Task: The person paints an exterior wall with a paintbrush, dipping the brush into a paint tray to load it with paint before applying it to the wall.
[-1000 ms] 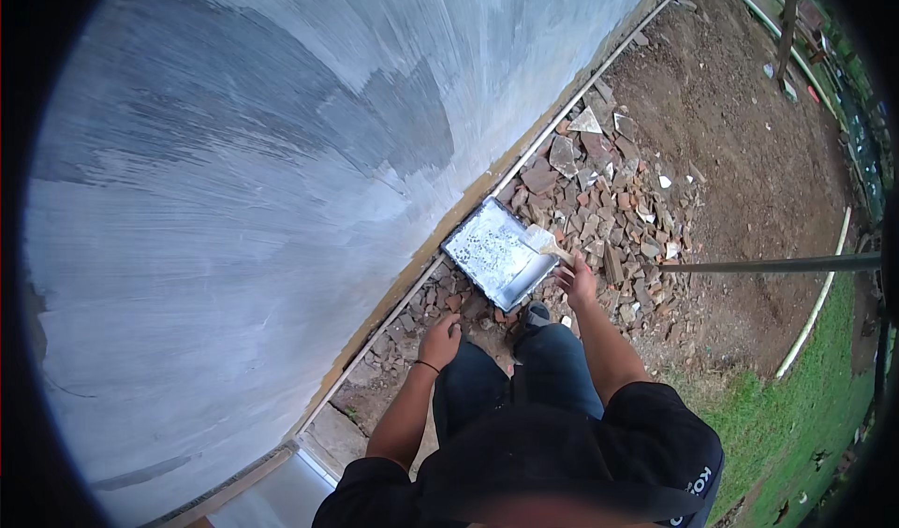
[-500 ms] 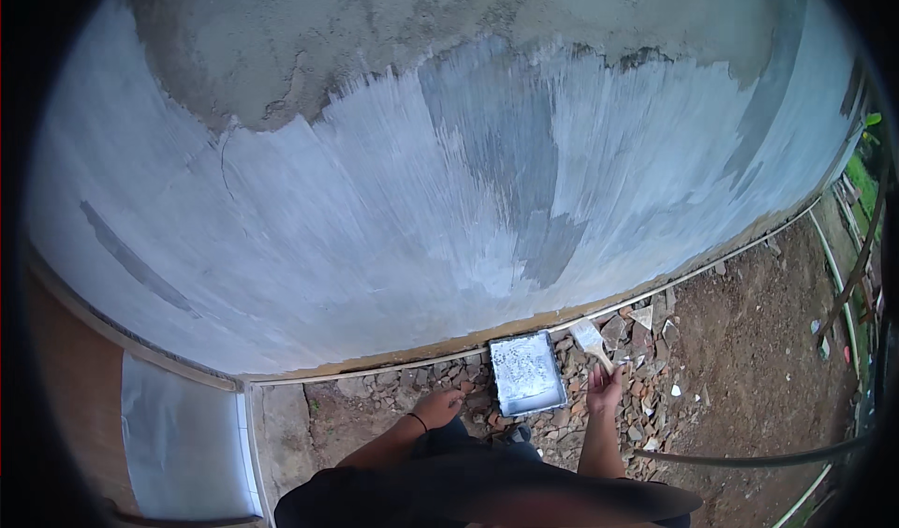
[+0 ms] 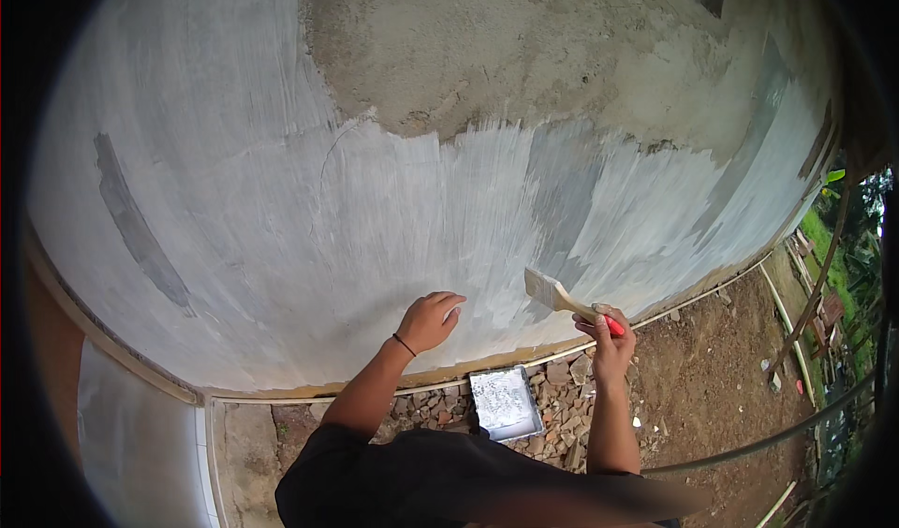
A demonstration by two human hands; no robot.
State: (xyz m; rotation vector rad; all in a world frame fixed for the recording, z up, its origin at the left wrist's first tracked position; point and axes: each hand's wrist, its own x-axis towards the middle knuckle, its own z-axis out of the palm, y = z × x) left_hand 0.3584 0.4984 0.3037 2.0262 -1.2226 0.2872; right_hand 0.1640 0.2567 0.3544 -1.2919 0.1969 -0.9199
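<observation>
My right hand (image 3: 611, 333) is wrapped round the handle of a flat paintbrush (image 3: 564, 300), a pale wooden one with a red end. Its bristles point up and left, close to the wall, though I cannot tell whether they touch it. With fingers loosely stretched and nothing in them, my left hand (image 3: 430, 320) hovers in front of the wall, a dark band round its wrist. White strokes cover the lower wall (image 3: 253, 219), with greyer patches among them. On the ground below, between my arms, a square tray (image 3: 539, 419) holds white paint.
Bare rough plaster (image 3: 524, 51) runs across the upper wall. Broken stone and brick rubble (image 3: 562, 406) lies around the tray along the wall's foot. Brown soil (image 3: 702, 369) stretches to the right, crossed by a dark hose-like line (image 3: 749, 444). A pale sheet (image 3: 140, 434) lies at the lower left.
My right hand has lifted the brush from beside the tray up to the wall. My left hand has risen in front of the wall, and the view has shifted up and left.
</observation>
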